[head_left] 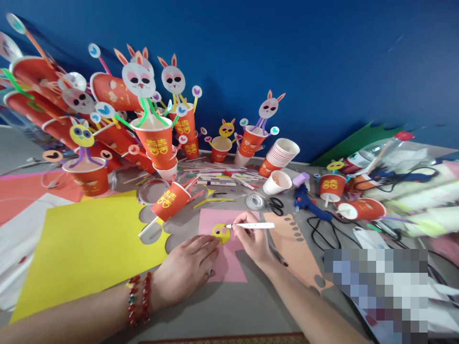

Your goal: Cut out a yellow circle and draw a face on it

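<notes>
A small yellow paper disc (223,235) with a face drawn on it lies on a pink paper sheet (232,267). My left hand (191,267) rests flat with fingers stretched out, its fingertips on the disc's lower left edge. Beaded bracelets circle that wrist. My right hand (254,244) grips a white marker pen (261,225) between thumb and fingers. The pen's dark tip points left, at the disc's upper right edge; whether it touches cannot be made out.
Yellow card (93,239) spreads to the left, and orange cut-out paper (292,248) to the right. Several red cups with rabbit figures (154,143) stand behind. Black scissors (276,205), tape (254,201), a blue glue gun (311,205) with its cord and loose pens (217,183) lie beyond my hands.
</notes>
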Demonstrator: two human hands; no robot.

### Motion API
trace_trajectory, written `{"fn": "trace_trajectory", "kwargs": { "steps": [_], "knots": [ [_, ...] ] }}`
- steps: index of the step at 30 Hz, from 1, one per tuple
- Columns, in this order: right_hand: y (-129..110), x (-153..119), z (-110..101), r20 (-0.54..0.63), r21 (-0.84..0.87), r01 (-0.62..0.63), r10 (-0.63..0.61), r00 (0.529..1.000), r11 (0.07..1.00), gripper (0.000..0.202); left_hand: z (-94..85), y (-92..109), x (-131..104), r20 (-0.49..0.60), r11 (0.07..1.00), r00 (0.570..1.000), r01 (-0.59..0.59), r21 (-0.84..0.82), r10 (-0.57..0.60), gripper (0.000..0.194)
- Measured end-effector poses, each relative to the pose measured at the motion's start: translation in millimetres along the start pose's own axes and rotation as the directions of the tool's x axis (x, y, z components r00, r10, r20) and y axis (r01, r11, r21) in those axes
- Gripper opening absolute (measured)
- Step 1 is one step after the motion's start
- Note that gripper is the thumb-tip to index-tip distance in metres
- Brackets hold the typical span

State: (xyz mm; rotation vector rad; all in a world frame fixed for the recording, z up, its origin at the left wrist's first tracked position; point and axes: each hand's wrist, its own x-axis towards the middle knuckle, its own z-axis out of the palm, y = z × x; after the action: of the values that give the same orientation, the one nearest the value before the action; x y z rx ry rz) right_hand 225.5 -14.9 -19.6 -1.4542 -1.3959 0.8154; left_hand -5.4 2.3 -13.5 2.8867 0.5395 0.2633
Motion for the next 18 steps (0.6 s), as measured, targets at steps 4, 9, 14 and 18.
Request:
{"fn": "trace_trajectory", "kwargs": {
  "steps": [4,9,14,18],
  "knots": [
    [1.5,-0.9,-0.7,0.008,-0.085,0.057,-0.056,0.998,0.995,0.02,1.2,0.7,-0.1,0.007,1.0,1.0,0.002,-0.005,-0.002,0.045],
    [3.0,-1.6,-2.2,0.046,-0.149,0.09,-0.084,0.995,0.985,0.022,0.1,0.7,-0.1,0.008,1.0,1.0,0.004,-0.016,-0.004,0.046],
    [3.2,-1.4,-2.2,0.059,-0.179,0.097,-0.088,0.994,0.979,0.022,0.3,0.0,-0.8,0.008,1.0,1.0,-0.003,-0.01,0.004,0.047],
    [3.8,-1.5,-1.9,0.063,-0.189,0.091,-0.081,0.995,0.978,0.023,2.2,-0.4,-1.1,0.007,1.0,1.0,0.004,-0.012,-0.004,0.046]
  ]
}}
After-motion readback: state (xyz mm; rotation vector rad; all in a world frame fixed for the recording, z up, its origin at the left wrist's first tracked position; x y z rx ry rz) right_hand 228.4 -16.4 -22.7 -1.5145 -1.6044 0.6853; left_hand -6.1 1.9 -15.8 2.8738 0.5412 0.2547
